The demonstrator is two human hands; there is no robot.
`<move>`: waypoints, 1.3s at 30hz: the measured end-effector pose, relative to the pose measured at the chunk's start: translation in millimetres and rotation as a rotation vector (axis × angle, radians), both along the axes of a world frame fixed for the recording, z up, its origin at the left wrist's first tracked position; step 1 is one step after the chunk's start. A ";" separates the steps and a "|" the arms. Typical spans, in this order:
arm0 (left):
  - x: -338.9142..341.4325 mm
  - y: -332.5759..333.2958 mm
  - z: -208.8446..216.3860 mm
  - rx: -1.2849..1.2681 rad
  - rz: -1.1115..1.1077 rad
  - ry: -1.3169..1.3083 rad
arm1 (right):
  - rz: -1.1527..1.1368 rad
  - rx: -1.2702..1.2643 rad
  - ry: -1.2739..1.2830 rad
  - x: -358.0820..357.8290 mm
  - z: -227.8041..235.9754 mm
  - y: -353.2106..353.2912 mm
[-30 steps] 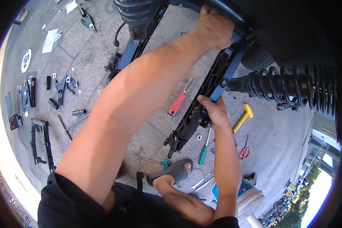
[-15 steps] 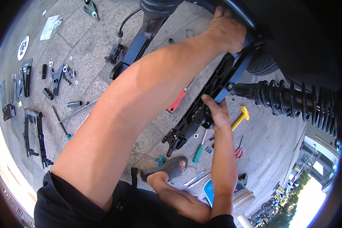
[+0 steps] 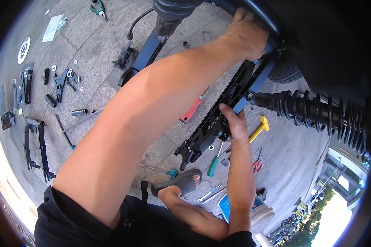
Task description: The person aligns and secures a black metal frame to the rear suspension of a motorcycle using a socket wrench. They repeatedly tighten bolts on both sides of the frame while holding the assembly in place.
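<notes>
So, blk metal beam (image 3: 231, 92) — long, straight, slotted cutouts, bluish sheen — runs near-L to far-R over rough stone paving (image 3: 163, 144). R hand (image 3: 236, 125) clamped on its near half, thumb on top; L hand (image 3: 247, 37) at far end, grip hidden, can't tell if closed. Coil shock (image 3: 313, 110) to R.

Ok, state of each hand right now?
Left hand: curled, partly hidden; can't tell what it holds.
Right hand: closed on the black metal arm.

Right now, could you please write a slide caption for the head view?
Right hand holding a long black metal part, left hand near its upper end, red-handled screwdriver on paving.
</notes>
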State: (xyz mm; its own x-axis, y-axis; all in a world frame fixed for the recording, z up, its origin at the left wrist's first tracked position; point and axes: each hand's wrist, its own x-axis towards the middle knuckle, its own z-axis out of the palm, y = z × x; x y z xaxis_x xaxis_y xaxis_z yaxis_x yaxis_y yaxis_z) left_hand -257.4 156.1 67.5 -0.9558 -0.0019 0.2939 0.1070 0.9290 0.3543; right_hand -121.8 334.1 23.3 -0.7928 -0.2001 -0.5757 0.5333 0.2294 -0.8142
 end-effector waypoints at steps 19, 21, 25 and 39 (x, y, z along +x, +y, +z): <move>27.8 -7.2 -18.6 0.131 -0.047 0.535 | -0.014 -0.096 0.041 3.4 -13.5 10.3; 54.3 -10.1 -17.5 0.237 -0.096 0.549 | -0.004 -0.132 0.012 1.7 -14.0 10.9; 126.5 -21.2 -10.6 0.410 -0.263 0.318 | 0.041 -0.136 0.047 -2.1 -16.9 11.2; 343.2 -34.6 -38.7 0.226 -0.823 -0.799 | 0.084 0.147 -0.031 -7.0 1.1 8.6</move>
